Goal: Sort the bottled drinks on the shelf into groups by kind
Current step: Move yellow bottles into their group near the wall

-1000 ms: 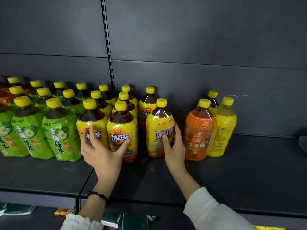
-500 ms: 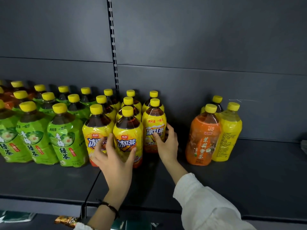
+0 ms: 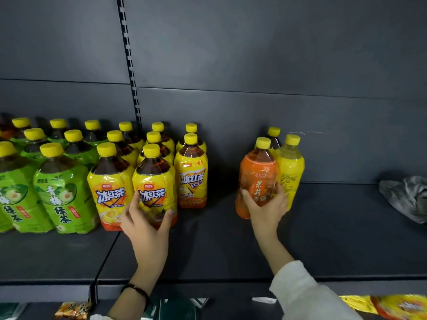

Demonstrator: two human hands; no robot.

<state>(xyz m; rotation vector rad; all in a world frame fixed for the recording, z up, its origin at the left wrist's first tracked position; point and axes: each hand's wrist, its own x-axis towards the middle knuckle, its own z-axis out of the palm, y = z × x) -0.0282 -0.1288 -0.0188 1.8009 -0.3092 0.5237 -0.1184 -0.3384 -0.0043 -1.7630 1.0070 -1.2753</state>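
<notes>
Green-label tea bottles [image 3: 62, 192] stand in rows at the left of the dark shelf [image 3: 335, 239]. To their right stand several yellow-label iced tea bottles. My left hand [image 3: 145, 218] grips the front one [image 3: 154, 179] low on its label. Another yellow iced tea bottle [image 3: 191, 174] stands free behind it. Further right, my right hand [image 3: 265, 209] wraps around the lower half of an orange-label bottle [image 3: 256, 174]. Touching that bottle on its right is a pale yellow bottle [image 3: 290, 167], and a dark bottle [image 3: 273, 139] stands behind them.
A crumpled grey bag [image 3: 406, 195] lies on the shelf at the far right. A slotted upright [image 3: 129, 63] runs up the back panel. Snack packets [image 3: 397, 306] show on the lower level at the bottom right. A gap separates the iced tea group from the orange bottle.
My right hand has left the yellow iced tea bottle, which stands pushed back by the group, and has taken hold of the orange bottle. My left hand stays on the front iced tea bottle.
</notes>
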